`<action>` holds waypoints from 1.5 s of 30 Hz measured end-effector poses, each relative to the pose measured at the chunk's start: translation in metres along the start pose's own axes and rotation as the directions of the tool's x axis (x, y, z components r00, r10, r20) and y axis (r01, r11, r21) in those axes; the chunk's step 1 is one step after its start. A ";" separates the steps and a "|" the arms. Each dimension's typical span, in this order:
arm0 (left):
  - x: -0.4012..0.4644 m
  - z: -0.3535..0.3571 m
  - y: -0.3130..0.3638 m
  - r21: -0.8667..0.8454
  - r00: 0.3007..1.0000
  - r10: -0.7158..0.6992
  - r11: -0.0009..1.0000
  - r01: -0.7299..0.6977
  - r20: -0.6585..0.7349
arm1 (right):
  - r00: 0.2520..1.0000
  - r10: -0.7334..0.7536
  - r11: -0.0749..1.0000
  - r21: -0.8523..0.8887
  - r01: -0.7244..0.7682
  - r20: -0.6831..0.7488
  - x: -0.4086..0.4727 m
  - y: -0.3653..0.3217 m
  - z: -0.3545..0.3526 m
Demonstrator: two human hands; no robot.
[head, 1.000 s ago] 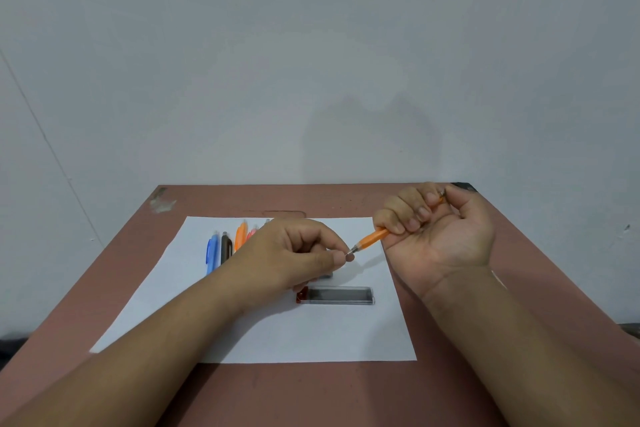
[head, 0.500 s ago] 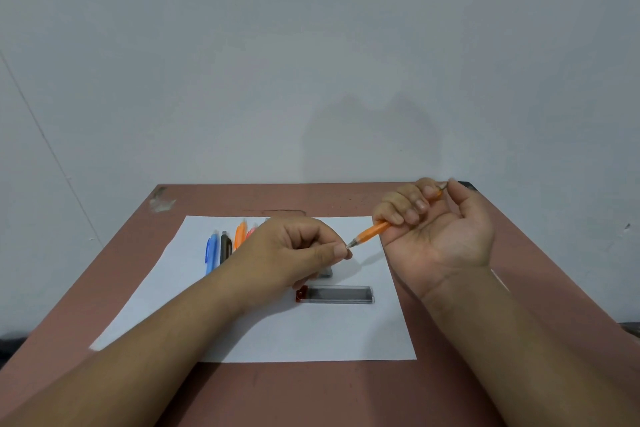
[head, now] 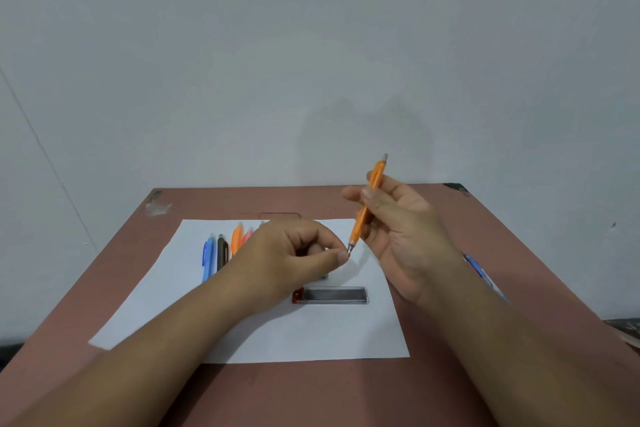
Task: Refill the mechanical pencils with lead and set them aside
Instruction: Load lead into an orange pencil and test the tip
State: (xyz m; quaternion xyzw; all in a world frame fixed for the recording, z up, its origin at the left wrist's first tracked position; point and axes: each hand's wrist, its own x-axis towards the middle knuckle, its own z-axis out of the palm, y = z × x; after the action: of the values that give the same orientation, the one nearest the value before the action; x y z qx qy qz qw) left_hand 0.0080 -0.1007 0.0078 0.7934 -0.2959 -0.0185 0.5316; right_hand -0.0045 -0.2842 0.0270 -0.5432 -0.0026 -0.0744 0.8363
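Head view: the right hand (head: 401, 236) pinches a slim orange plastic mechanical pencil (head: 367, 203), steeply tilted. Its metal tip touches the left hand (head: 291, 255)'s pinched thumb and forefinger; whether they hold lead is unclear.

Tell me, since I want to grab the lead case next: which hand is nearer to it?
Left. The left hand hovers just above the lead case's red-capped end; the right hand is raised up to its right, holding the orange pencil.

Bare study desk (head: 138, 270); blank wall (head: 311, 45)
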 end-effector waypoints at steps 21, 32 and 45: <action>-0.004 0.062 0.043 0.520 0.955 0.167 0.809 -0.274 0.243 | 0.954 -0.219 0.467 -0.880 -0.084 -0.207 -0.058 -0.087 -0.090; 0.009 0.130 0.056 0.638 0.930 0.147 0.691 -0.341 0.338 | 0.959 -0.042 0.118 -0.955 -0.273 -0.280 -0.081 -0.071 -0.129; 0.002 0.104 0.054 0.653 0.956 0.074 0.715 -0.249 0.284 | 0.975 -0.120 0.112 -0.979 -0.172 -0.185 -0.082 -0.046 -0.117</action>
State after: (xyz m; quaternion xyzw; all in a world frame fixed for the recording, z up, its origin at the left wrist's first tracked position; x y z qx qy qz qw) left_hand -0.0501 -0.2024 0.0090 0.8955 -0.4117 0.0436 0.1632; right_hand -0.1005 -0.3992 0.0137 -0.9496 0.1489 -0.1012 0.2567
